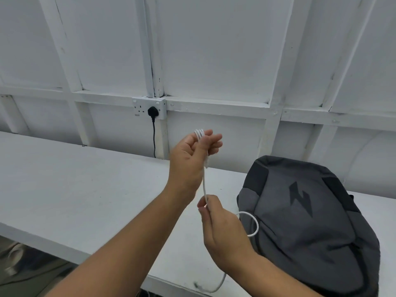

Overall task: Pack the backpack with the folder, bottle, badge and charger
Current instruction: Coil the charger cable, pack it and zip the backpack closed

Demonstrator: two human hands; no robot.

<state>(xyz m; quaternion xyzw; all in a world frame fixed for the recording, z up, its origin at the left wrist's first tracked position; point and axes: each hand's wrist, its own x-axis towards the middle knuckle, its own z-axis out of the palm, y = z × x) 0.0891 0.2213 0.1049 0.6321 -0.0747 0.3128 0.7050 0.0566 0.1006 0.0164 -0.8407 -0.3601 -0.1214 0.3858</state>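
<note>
Left hand (pixel 190 159) had the white charger cable (pixel 204 185) looped over its curled fingers, right hand (pixel 222 230) pinched the strand below – backpack (pixel 310 221) sat just beside on the table (pixel 75 189). Loose tail hung off the edge, so the coils could've easily slipped or snagged

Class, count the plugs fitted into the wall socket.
1: a black plug sits in the right side of the wall socket, its lead hanging down; the left side is free.
</note>
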